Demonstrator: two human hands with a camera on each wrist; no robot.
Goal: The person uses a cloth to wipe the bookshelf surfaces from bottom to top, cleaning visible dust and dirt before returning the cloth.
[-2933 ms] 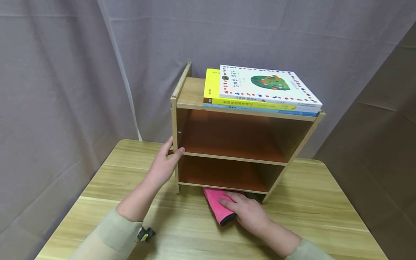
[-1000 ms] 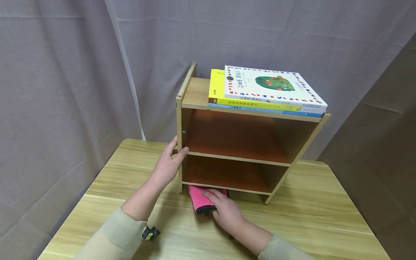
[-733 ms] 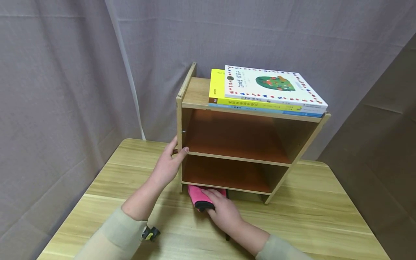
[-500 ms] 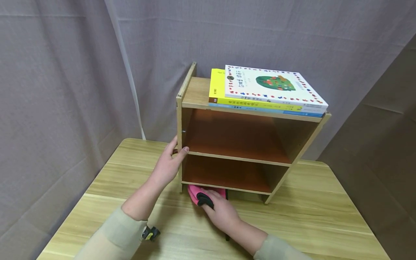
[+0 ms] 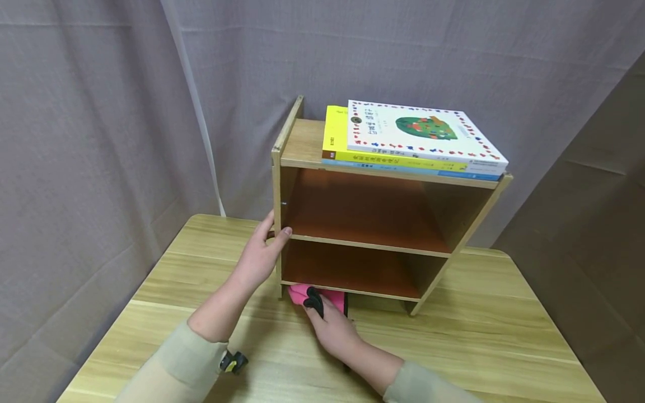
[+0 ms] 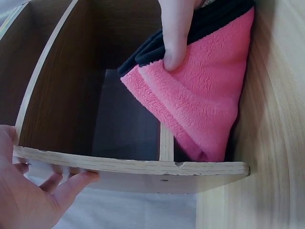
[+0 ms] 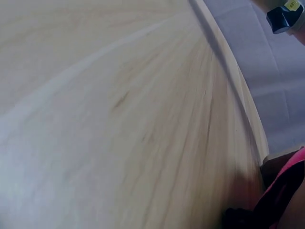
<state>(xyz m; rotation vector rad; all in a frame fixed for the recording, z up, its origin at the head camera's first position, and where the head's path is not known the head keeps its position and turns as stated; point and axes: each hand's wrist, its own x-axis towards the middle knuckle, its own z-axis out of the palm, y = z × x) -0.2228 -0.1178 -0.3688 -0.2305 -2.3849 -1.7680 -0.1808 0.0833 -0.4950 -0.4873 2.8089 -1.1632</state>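
A small wooden bookshelf (image 5: 373,246) stands on the table. My left hand (image 5: 259,257) holds its left side panel (image 5: 277,196), thumb at the front edge and fingers on the outer face. A pink cloth (image 5: 332,296) with black edging is in my right hand (image 5: 332,330), at the bottom left of the shelf. The left wrist view shows the pink cloth (image 6: 205,86) folded over, pinched under the right thumb (image 6: 176,38), its lower corner at the gap below the bottom board. Only a bit of pink and black cloth shows in the right wrist view.
Several books, a white one (image 5: 423,129) uppermost over a yellow one (image 5: 335,131), lie stacked on top of the shelf. Grey curtain (image 5: 242,67) hangs behind the wooden table (image 5: 484,347). A black wrist strap piece (image 5: 234,362) sticks out at the left sleeve.
My right hand and the cloth have moved left along the shelf's bottom to its left corner. The cloth's black edge has folded upward. My left hand keeps its place on the panel.
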